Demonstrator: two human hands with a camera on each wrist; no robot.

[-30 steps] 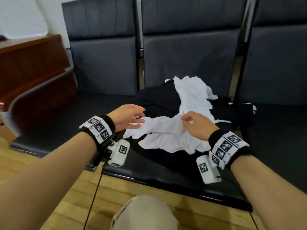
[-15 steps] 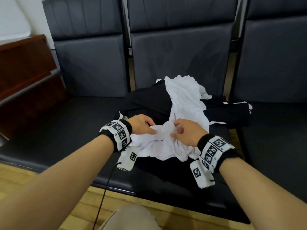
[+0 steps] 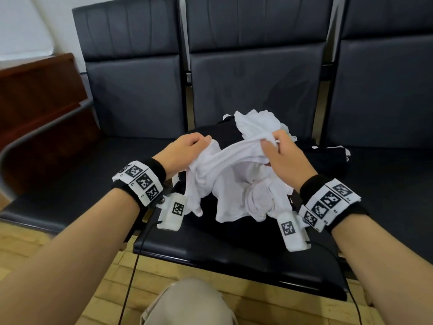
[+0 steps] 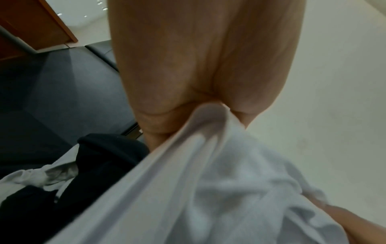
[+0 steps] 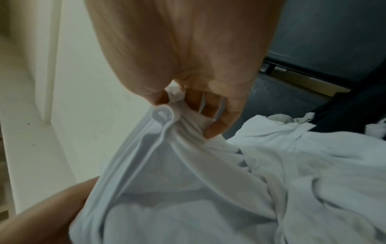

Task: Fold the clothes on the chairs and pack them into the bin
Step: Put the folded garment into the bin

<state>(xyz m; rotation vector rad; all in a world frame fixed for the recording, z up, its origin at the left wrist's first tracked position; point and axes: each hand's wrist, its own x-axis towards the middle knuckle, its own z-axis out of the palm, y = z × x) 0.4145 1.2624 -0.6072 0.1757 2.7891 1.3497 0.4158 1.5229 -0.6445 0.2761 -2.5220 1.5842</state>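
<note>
**Two hands lift a white garment from a row of dark chairs**

A person's left hand (image 3: 185, 150) and right hand (image 3: 280, 158) hold a white garment (image 3: 236, 184) above the middle chair seat (image 3: 210, 245), its hem stretched between them while the rest hangs crumpled below. The left hand's fingers (image 4: 158, 122) are curled tight around a bunched edge, seen from the left wrist view; the right hand's fingers (image 5: 217, 115) pinch a rolled edge against the thumb, pressed close together. A black garment (image 3: 328, 158) lies on the seat beneath, spreading to the right (a second patch of white cloth shows at its far edge). To the far left stands a wooden cabinet (image 3: 39, 109). The person's knee (image 3: 187, 303), in beige trousers, shows at the near edge.
</note>
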